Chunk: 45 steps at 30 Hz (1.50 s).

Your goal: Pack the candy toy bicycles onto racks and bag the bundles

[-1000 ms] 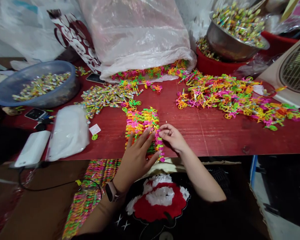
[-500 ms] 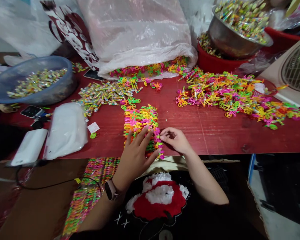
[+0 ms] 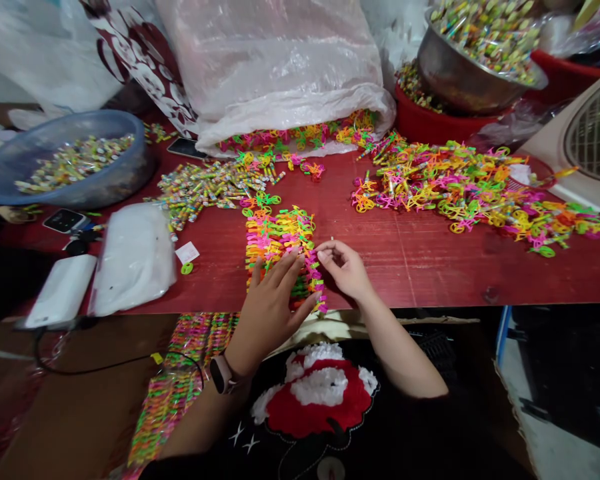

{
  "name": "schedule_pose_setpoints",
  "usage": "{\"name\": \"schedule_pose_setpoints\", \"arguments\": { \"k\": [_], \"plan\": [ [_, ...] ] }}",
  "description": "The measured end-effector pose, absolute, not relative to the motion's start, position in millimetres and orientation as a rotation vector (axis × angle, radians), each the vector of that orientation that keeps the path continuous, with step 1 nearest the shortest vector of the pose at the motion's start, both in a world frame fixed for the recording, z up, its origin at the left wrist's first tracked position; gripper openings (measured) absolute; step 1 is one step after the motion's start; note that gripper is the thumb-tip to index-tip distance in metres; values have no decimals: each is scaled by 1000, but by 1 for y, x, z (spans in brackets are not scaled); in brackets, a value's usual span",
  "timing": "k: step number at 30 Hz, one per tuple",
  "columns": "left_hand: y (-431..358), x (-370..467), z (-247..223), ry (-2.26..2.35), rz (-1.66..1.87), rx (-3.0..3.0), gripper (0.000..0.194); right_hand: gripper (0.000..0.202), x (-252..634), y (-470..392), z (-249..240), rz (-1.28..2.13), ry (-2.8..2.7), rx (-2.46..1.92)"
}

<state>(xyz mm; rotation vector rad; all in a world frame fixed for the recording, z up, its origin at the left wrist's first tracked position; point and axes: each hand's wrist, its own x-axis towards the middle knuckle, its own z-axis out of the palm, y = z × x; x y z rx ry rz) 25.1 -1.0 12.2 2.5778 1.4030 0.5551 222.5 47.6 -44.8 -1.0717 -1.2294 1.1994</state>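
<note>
Spreading my left hand over the plastic toys lined up on the counter, I curl my right hand just beside them, its grip impossible to tell; an uneven push could skew their rows.

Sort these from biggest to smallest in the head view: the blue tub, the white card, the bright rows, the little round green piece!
1. Blue tub
2. Bright rows, partly covered by the left hand
3. White card
4. Little round green piece
</note>
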Motion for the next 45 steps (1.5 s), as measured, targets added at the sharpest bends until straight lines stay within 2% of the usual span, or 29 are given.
{"name": "schedule_pose_setpoints", "arguments": {
  "k": [7,12,17,22,27,36,45],
  "plan": [
    [-1,25,13,1399,550,2580,61,30,224,74,-46,1256,-1256,-1055],
    [-1,24,13,1407,543,2579,64,34,237,59,-36,1194,-1244,-1117],
    [-1,24,11,1398,558,2599,65,36,249,29,-37,1432,-1335,-1092],
    [-1,24,11,1392,578,2611,66,35,237,25,-48,1402,-1260,-1103],
    [0,24,12,1382,558,2606,68,39,234,31,-43,1571,-1213,-1018],
    [-1,23,11,1388,562,2600,67,40,234,33,-37,1648,-1114,-991],
    [0,24,12,1407,526,2587,66,39,228,30,-46,1558,-1064,-1065]
  ]
}}
